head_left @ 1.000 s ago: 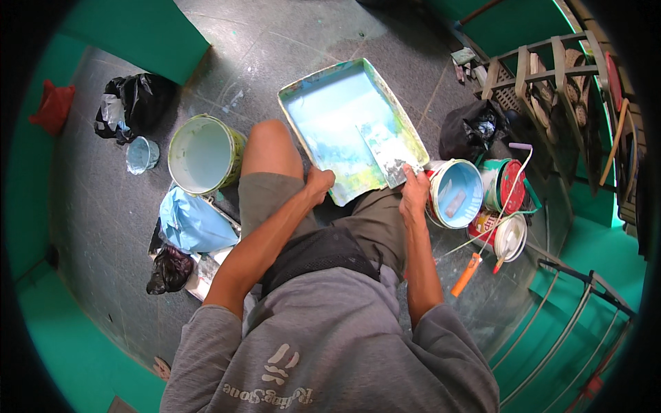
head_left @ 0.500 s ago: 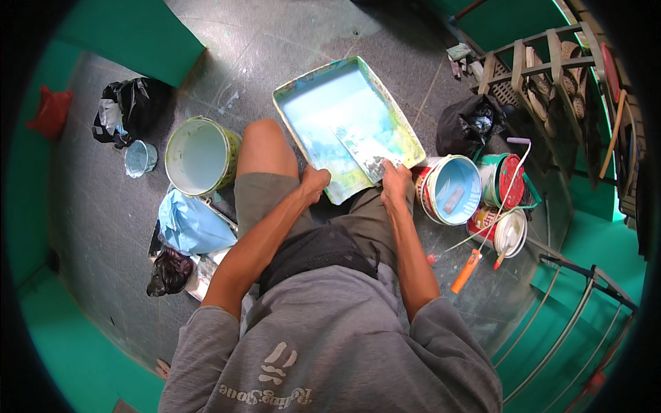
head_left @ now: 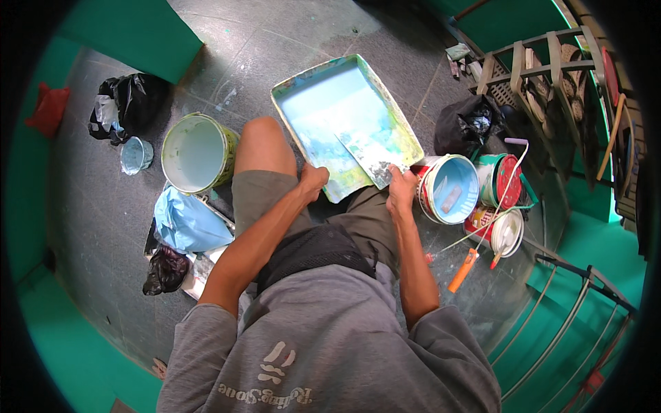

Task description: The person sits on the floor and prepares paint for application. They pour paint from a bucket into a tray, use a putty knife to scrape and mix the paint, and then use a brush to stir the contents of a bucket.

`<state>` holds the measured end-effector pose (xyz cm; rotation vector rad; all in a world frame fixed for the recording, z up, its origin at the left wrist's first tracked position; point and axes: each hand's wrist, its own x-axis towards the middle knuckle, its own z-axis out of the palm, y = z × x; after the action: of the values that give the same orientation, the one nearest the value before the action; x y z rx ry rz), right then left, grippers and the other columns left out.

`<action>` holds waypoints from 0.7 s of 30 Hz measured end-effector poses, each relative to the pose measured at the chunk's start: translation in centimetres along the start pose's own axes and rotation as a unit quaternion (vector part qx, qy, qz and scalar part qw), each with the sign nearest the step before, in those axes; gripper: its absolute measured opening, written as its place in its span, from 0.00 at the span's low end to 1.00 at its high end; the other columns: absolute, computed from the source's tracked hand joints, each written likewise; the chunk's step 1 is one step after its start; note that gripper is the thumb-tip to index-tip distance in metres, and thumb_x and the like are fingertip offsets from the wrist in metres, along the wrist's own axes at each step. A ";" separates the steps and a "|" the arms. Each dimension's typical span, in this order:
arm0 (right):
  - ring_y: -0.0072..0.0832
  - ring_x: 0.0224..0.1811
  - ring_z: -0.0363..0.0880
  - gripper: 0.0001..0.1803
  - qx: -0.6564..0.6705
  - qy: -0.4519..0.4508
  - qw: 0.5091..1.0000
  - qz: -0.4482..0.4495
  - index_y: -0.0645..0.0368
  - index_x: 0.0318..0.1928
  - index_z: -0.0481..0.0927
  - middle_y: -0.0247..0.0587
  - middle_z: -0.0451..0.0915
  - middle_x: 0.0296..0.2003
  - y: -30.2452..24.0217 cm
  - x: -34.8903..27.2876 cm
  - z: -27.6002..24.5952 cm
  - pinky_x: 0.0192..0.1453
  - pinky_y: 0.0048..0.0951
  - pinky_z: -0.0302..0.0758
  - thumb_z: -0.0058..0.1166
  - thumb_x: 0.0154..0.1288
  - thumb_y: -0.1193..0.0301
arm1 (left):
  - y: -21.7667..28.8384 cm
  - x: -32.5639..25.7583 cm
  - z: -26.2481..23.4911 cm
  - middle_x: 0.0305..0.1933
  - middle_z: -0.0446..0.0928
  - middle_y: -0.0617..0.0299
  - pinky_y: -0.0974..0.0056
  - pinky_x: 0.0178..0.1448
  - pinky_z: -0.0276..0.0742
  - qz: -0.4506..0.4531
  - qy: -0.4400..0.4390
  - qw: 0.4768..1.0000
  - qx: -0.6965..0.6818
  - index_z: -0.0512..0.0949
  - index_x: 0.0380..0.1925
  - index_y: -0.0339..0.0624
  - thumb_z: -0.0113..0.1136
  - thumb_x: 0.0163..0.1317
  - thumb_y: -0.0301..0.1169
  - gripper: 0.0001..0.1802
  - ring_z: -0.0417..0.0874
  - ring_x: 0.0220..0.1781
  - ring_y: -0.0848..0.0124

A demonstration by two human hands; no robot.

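Note:
A paint tray [head_left: 403,117] with a pale blue pool of paint and stained yellow-green rims sits tilted in front of my knees. My left hand [head_left: 315,180] is closed on its near left edge. In my right hand [head_left: 401,189] is a flat, straight-edged scraper [head_left: 368,155], smeared white and blue with grey patches. It lies slantwise over the near right part of the tray, its lower end pinched under my thumb. My fingers beneath it are hidden.
Left of my knee stand a paint bucket [head_left: 227,153], a small blue-stained cup [head_left: 136,155] and a light blue bag [head_left: 189,221]. On the right are an open bucket [head_left: 435,213], more paint cans, a roller with an orange handle [head_left: 463,270], a black bag [head_left: 465,124] and a shoe rack [head_left: 518,69].
My right hand has shifted slightly right and down, and the scraper's near end has swung with it. My left hand keeps its hold on the tray.

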<state>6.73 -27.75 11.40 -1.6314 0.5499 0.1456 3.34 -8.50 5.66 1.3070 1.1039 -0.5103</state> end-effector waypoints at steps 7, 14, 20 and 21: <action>0.23 0.31 0.73 0.06 0.020 0.024 0.999 -0.002 0.70 0.32 0.76 0.38 0.77 0.31 1.5 4.3 6.8 0.37 0.24 0.69 0.55 0.52 0.79 | -0.2 0.4 0.0 0.29 0.69 0.55 0.63 0.19 0.57 -0.010 -0.001 1.000 -0.010 0.69 0.43 0.30 0.47 0.37 0.18 0.25 0.67 0.23 0.67; 0.23 0.34 0.75 0.06 0.055 -0.034 0.997 -0.040 0.70 0.34 0.76 0.39 0.78 0.32 -2.6 2.2 3.8 0.39 0.24 0.71 0.53 0.55 0.79 | 1.1 -2.0 -0.3 0.31 0.71 0.56 0.65 0.17 0.58 0.067 -0.027 0.995 -0.068 0.68 0.46 0.30 0.45 0.37 0.16 0.28 0.70 0.24 0.67; 0.21 0.32 0.73 0.08 -0.028 -0.024 0.999 -0.016 0.72 0.35 0.76 0.38 0.77 0.31 -0.2 -1.2 0.1 0.38 0.23 0.69 0.53 0.55 0.78 | -1.8 2.3 -0.3 0.59 0.61 0.51 0.62 0.52 0.63 -0.019 -0.078 0.997 0.009 0.54 0.61 0.31 0.46 0.54 0.30 0.32 0.66 0.55 0.64; 0.22 0.35 0.75 0.09 -0.060 -0.020 0.998 -0.010 0.71 0.38 0.76 0.38 0.78 0.34 1.2 -0.7 -0.5 0.41 0.23 0.70 0.52 0.56 0.79 | -1.4 1.7 0.1 0.50 0.64 0.53 0.62 0.41 0.61 -0.008 -0.057 0.998 0.012 0.59 0.55 0.31 0.46 0.49 0.26 0.29 0.67 0.44 0.65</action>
<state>5.51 -28.10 10.69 -1.7459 0.5021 0.1994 2.97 -8.46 3.52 1.2750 1.0173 -0.6035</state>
